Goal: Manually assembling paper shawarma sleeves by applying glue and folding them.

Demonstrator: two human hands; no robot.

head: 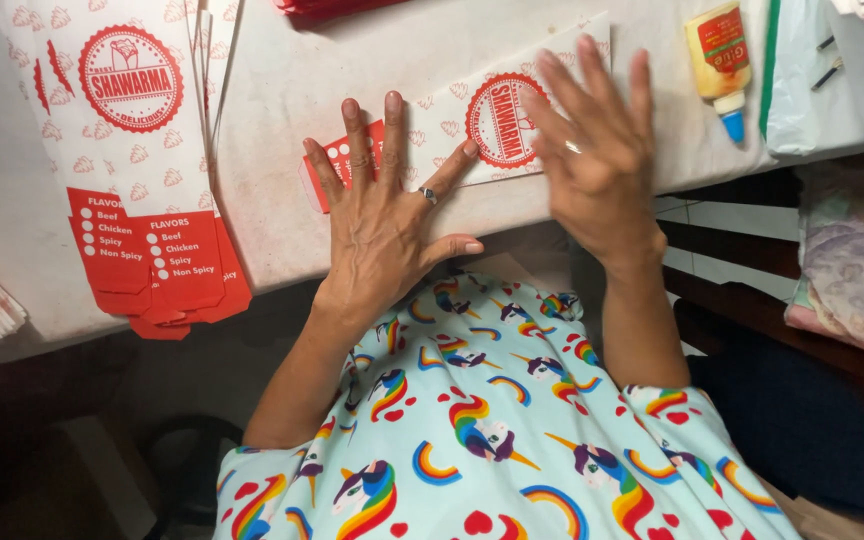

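Head view looks straight down on two flat, open hands, neither gripping anything. The left hand [377,215] lies palm down with fingers spread on the printed paper sleeve [457,125], its fingertips on the sleeve's red end and its index finger reaching toward the round red emblem. The right hand [597,150] is also open, fingers splayed over the sleeve's far end; it is blurred, so whether it presses or hovers just above cannot be told. The sleeve's long axis runs across the white table [282,90], rising slightly toward the right, spanning both hands. A stack of like sleeves [142,160] lies well to the left; a glue bottle [720,55] lies beyond the right hand.
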